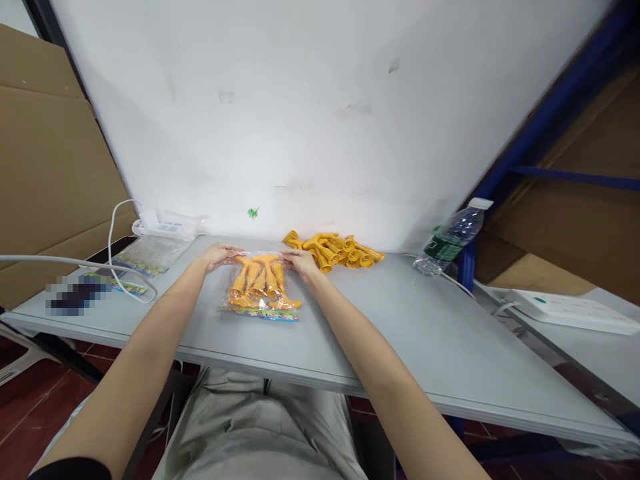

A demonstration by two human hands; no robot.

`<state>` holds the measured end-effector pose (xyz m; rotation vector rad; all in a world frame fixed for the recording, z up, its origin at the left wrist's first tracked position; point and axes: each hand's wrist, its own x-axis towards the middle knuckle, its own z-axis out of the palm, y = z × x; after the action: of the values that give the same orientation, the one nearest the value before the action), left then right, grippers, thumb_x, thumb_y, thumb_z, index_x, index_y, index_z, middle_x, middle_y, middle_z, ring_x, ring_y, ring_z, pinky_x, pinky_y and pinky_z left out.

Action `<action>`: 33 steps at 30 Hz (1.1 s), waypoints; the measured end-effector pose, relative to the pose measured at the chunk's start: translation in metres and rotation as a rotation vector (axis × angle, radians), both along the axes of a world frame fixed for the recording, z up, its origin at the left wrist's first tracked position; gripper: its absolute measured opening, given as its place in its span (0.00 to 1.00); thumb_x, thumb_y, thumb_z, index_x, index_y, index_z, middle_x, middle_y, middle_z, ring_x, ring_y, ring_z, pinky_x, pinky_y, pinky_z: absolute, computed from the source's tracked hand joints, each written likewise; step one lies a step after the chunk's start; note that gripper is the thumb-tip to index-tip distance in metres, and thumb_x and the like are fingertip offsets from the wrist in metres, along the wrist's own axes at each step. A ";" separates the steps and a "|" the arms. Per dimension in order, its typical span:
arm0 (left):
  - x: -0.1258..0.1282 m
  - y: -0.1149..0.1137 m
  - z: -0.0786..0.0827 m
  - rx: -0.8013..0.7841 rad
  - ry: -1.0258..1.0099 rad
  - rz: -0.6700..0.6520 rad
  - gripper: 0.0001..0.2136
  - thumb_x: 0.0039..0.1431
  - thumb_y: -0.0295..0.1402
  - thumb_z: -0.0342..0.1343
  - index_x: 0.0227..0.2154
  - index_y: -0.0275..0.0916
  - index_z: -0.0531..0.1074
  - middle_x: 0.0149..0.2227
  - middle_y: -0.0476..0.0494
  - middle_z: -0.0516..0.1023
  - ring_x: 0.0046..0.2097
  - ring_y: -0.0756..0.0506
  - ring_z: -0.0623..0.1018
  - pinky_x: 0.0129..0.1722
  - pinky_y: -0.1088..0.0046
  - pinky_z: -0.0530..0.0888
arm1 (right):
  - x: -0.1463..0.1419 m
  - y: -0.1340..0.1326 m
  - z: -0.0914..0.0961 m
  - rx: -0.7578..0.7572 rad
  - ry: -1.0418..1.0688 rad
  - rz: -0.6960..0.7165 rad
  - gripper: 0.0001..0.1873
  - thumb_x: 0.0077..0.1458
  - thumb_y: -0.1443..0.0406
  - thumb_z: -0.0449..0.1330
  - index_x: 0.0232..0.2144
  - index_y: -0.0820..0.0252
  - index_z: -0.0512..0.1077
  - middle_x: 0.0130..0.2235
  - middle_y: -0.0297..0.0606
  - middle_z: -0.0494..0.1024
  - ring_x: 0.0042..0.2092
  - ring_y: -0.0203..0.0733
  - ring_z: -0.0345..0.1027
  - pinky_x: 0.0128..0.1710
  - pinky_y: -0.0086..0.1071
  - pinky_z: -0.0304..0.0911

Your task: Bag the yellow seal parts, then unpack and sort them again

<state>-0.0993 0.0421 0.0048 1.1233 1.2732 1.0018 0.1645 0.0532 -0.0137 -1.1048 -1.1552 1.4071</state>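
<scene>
A clear plastic bag [260, 312] lies on the table in front of me, with a colourful printed strip along its near edge. Several orange plastic pieces [257, 277] fill it, with flared tube ends and crossbar-like ends. At the bag's far left corner my left hand [223, 255] grips the plastic between closed fingers. My right hand [300, 261] pinches the far right corner. Just beyond the right hand is a loose pile of similar yellow-orange pieces [340, 250], several showing hollow round openings.
At left lie flat plastic bags [153, 255], a white cable [111, 233], a power strip [167, 225] and a blurred dark object [77, 297]. A water bottle [453, 240] leans at right near a blue frame [467, 267]. A white board [320, 133] stands behind the table [400, 333].
</scene>
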 end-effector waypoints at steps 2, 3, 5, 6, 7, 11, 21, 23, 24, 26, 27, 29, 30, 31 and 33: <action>0.000 0.000 0.001 0.009 0.016 0.024 0.05 0.46 0.21 0.63 0.27 0.34 0.78 0.36 0.39 0.83 0.41 0.44 0.81 0.49 0.64 0.77 | 0.002 0.001 0.003 0.005 -0.022 0.017 0.07 0.43 0.76 0.62 0.22 0.60 0.74 0.24 0.34 0.77 0.27 0.35 0.72 0.31 0.29 0.71; 0.000 0.000 0.002 0.017 0.037 0.038 0.04 0.45 0.20 0.62 0.25 0.34 0.78 0.34 0.40 0.83 0.39 0.44 0.81 0.49 0.65 0.77 | 0.003 0.001 0.004 0.017 -0.038 0.029 0.08 0.43 0.76 0.61 0.21 0.60 0.73 0.23 0.33 0.77 0.28 0.35 0.72 0.32 0.29 0.70; 0.001 0.001 0.001 0.049 0.098 0.057 0.06 0.43 0.19 0.60 0.20 0.34 0.76 0.30 0.42 0.82 0.36 0.46 0.81 0.47 0.65 0.77 | 0.005 0.002 0.005 0.068 -0.097 0.076 0.09 0.42 0.77 0.59 0.19 0.60 0.70 0.21 0.31 0.74 0.26 0.34 0.71 0.31 0.28 0.69; 0.003 0.001 0.001 0.073 0.134 0.061 0.07 0.42 0.18 0.58 0.18 0.35 0.75 0.28 0.43 0.81 0.35 0.47 0.80 0.47 0.65 0.77 | 0.006 0.003 0.006 0.106 -0.147 0.114 0.09 0.41 0.77 0.58 0.18 0.59 0.69 0.20 0.30 0.73 0.25 0.34 0.70 0.31 0.28 0.68; 0.004 0.001 0.000 0.103 0.167 0.061 0.08 0.42 0.18 0.56 0.16 0.35 0.73 0.27 0.45 0.80 0.34 0.47 0.80 0.46 0.66 0.77 | 0.008 0.003 0.007 0.149 -0.210 0.157 0.10 0.41 0.77 0.57 0.17 0.59 0.68 0.19 0.29 0.72 0.24 0.33 0.68 0.29 0.27 0.66; 0.009 0.001 -0.005 0.220 0.246 0.059 0.09 0.41 0.20 0.50 0.13 0.36 0.70 0.25 0.45 0.79 0.32 0.48 0.78 0.39 0.68 0.78 | 0.011 0.006 0.014 0.308 -0.522 0.285 0.11 0.38 0.78 0.54 0.16 0.59 0.67 0.16 0.28 0.69 0.21 0.34 0.63 0.25 0.26 0.59; 0.012 0.008 -0.006 0.486 0.149 0.055 0.07 0.38 0.26 0.49 0.10 0.37 0.66 0.19 0.48 0.73 0.29 0.50 0.75 0.30 0.74 0.74 | 0.000 0.008 0.052 0.378 -1.058 0.356 0.15 0.57 0.57 0.60 0.26 0.62 0.70 0.29 0.40 0.78 0.32 0.38 0.70 0.33 0.27 0.64; 0.012 0.008 -0.002 0.537 0.131 0.036 0.07 0.37 0.26 0.48 0.10 0.37 0.66 0.20 0.48 0.74 0.29 0.50 0.75 0.31 0.74 0.74 | -0.007 0.009 0.059 0.388 -1.039 0.350 0.19 0.53 0.53 0.64 0.37 0.63 0.71 0.40 0.43 0.79 0.37 0.38 0.71 0.36 0.27 0.66; 0.013 0.007 0.001 0.559 0.128 0.027 0.07 0.36 0.26 0.48 0.11 0.37 0.67 0.20 0.48 0.74 0.29 0.50 0.75 0.31 0.75 0.73 | -0.010 0.009 0.062 0.372 -1.003 0.379 0.24 0.51 0.51 0.66 0.42 0.62 0.70 0.44 0.44 0.78 0.38 0.37 0.72 0.37 0.27 0.66; 0.014 0.005 0.006 0.594 0.124 0.012 0.06 0.35 0.25 0.48 0.11 0.37 0.68 0.21 0.48 0.74 0.28 0.51 0.74 0.31 0.75 0.72 | -0.016 0.011 0.069 0.305 -0.944 0.471 0.31 0.45 0.50 0.69 0.47 0.60 0.70 0.46 0.43 0.78 0.38 0.38 0.72 0.36 0.27 0.67; 0.015 0.004 0.009 0.605 0.123 0.002 0.06 0.34 0.25 0.47 0.11 0.37 0.68 0.21 0.49 0.74 0.28 0.51 0.74 0.31 0.75 0.72 | -0.019 0.011 0.071 0.267 -0.935 0.517 0.32 0.42 0.49 0.70 0.45 0.60 0.71 0.43 0.41 0.78 0.37 0.38 0.72 0.34 0.27 0.67; 0.017 0.001 0.015 0.611 0.121 -0.008 0.06 0.33 0.25 0.47 0.11 0.37 0.68 0.20 0.49 0.73 0.27 0.52 0.73 0.31 0.75 0.72 | -0.023 0.012 0.076 0.205 -0.935 0.594 0.30 0.37 0.48 0.72 0.38 0.60 0.74 0.34 0.35 0.78 0.33 0.39 0.71 0.30 0.27 0.66; 0.018 0.000 0.018 0.605 0.119 -0.005 0.07 0.33 0.25 0.47 0.10 0.37 0.68 0.20 0.49 0.73 0.27 0.52 0.73 0.31 0.75 0.72 | -0.024 0.011 0.077 0.165 -0.925 0.623 0.28 0.35 0.48 0.73 0.33 0.61 0.74 0.29 0.33 0.77 0.31 0.38 0.71 0.28 0.27 0.65; 0.020 -0.002 0.020 0.594 0.117 0.003 0.06 0.33 0.24 0.47 0.10 0.37 0.67 0.21 0.49 0.73 0.28 0.51 0.73 0.31 0.75 0.72 | -0.025 0.010 0.079 0.110 -0.895 0.652 0.26 0.34 0.48 0.73 0.30 0.61 0.74 0.26 0.32 0.75 0.29 0.38 0.70 0.26 0.27 0.64; 0.024 -0.005 0.025 0.561 0.106 0.035 0.06 0.34 0.24 0.47 0.11 0.37 0.67 0.22 0.48 0.74 0.30 0.50 0.74 0.32 0.74 0.72 | -0.026 0.005 0.080 -0.031 -0.773 0.705 0.25 0.34 0.50 0.74 0.27 0.61 0.73 0.24 0.33 0.75 0.28 0.38 0.70 0.25 0.27 0.65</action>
<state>-0.0755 0.0372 0.0295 1.5997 1.1240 1.3902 0.1384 0.0584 0.0660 -1.3879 -2.2450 1.5391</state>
